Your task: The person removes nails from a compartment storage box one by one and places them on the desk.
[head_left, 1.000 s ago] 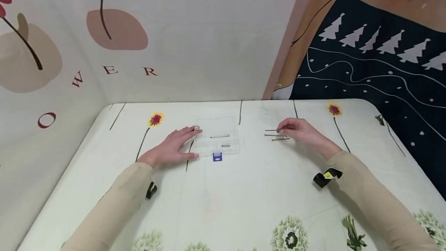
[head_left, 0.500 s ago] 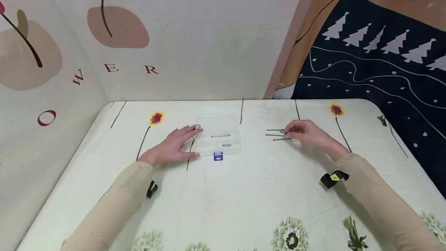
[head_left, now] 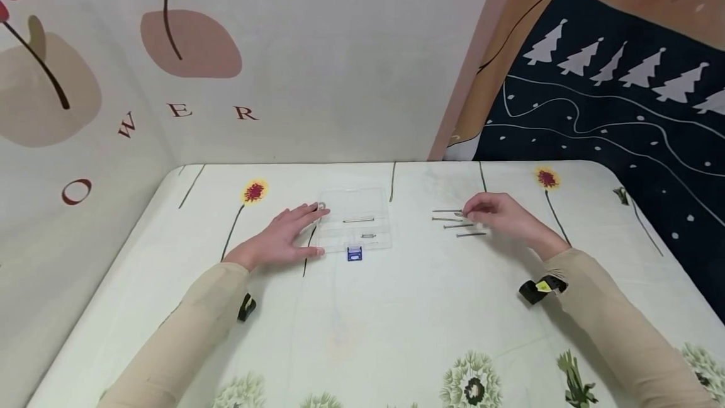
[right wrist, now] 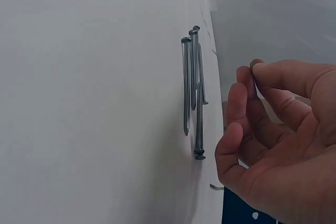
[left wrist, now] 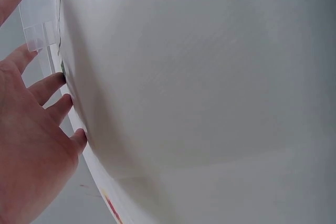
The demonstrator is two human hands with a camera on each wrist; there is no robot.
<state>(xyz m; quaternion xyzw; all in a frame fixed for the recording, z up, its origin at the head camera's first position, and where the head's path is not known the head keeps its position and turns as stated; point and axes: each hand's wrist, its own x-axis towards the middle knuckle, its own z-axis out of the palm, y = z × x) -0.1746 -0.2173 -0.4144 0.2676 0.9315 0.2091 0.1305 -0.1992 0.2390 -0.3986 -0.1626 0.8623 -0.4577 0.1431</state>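
A clear plastic compartment box (head_left: pixel 381 206) with a blue latch (head_left: pixel 354 254) lies on the table. It holds a long nail (head_left: pixel 358 220) and short metal pieces (head_left: pixel 368 236). A small ring-like piece (head_left: pixel 321 205) is by its left edge. My left hand (head_left: pixel 277 235) rests with spread fingers at that edge; the left wrist view shows part of the clear box (left wrist: pixel 39 35). Several nails (right wrist: pixel 187 85) lie side by side to the right. Above them is my right hand (right wrist: pixel 278 140), thumb and index fingertips together; whether they pinch anything is unclear.
The tabletop (head_left: pixel 396 307) has a white flower-print cloth. A pale printed curtain (head_left: pixel 317 80) stands behind and to the left, and a dark cloth with white trees (head_left: pixel 612 106) hangs at the right. Each wrist wears a black strap (head_left: pixel 535 291).
My right hand has shifted a little to the right. One more nail now shows on the table below it, in front of the others. The left hand stays at the box.
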